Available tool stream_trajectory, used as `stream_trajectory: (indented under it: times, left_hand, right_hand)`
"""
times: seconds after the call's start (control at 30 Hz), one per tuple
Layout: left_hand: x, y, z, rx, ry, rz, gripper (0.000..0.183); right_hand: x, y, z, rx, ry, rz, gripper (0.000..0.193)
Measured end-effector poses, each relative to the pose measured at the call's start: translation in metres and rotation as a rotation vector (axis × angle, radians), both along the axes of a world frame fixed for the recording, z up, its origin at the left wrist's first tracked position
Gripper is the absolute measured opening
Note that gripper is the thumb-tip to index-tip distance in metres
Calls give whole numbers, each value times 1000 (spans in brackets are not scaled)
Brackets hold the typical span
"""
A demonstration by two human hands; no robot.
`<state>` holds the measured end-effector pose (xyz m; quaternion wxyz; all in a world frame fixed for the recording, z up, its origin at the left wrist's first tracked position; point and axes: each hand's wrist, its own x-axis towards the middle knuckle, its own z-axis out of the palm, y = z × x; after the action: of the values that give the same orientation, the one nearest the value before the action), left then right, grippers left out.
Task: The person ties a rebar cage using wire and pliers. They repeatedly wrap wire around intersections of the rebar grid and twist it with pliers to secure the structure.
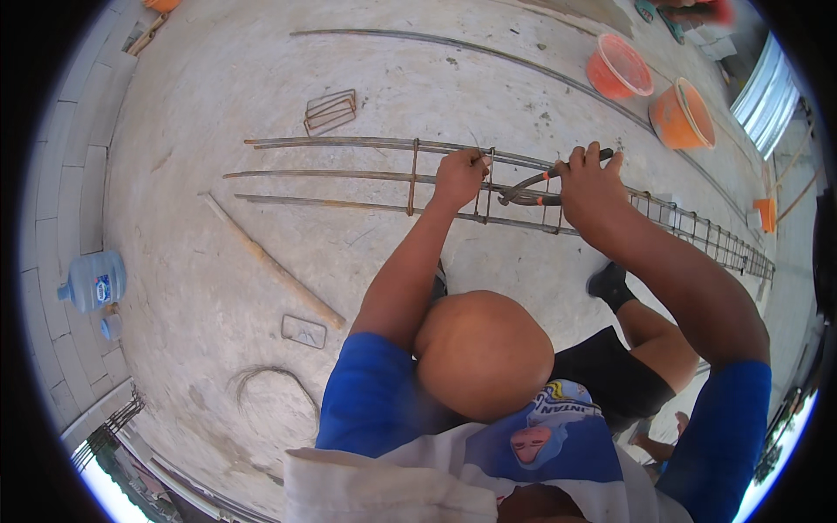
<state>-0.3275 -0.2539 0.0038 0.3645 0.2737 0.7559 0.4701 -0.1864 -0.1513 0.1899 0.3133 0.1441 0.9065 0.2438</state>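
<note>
A long rebar cage (532,222) of steel bars joined by square stirrups lies across the floor in front of me. My left hand (460,180) is closed at the far bars, beside a stirrup (413,177). What its fingers pinch is too small to make out; a thin wire end shows near them. My right hand (597,193) grips a pair of pincers (523,193) with black and orange handles, one handle angled up through the fingers. The jaws point left, over the middle bar, just right of my left hand.
Loose stirrups (331,112) lie beyond the cage, with another stirrup (303,331) near a wooden stick (270,260) and a wire coil (277,370). Two orange buckets (683,115) stand far right by a long bar (488,47). A water jug (93,281) lies by the block wall (77,179).
</note>
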Motion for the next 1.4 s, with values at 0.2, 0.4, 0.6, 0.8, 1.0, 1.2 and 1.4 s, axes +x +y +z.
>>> stream_trajectory:
  times: [0.2,0.4,0.6,0.8,1.0,1.2,1.4]
  left_hand:
    - [7,-4,1,191,-162,75,26]
    - [-1,14,32,85,51,-112,25]
    - [8,7,37,97,166,-123,23]
    - [10,-3,21,156,196,-98,23]
    - [-6,-27,42,89,28,48,33]
    - [2,-42,95,221,-32,-175,53]
    - [24,-14,174,434,138,-249,71]
  right_hand:
    - [45,19,-14,8,124,-3,53]
    - [48,5,-20,9,270,42,53]
    - [39,6,-21,127,241,56,50]
    - [35,8,-24,-68,104,-125,44]
    - [100,54,-45,-480,204,-451,29]
    - [98,5,50,-939,641,-1160,40]
    - [101,-39,84,-1045,865,-827,48]
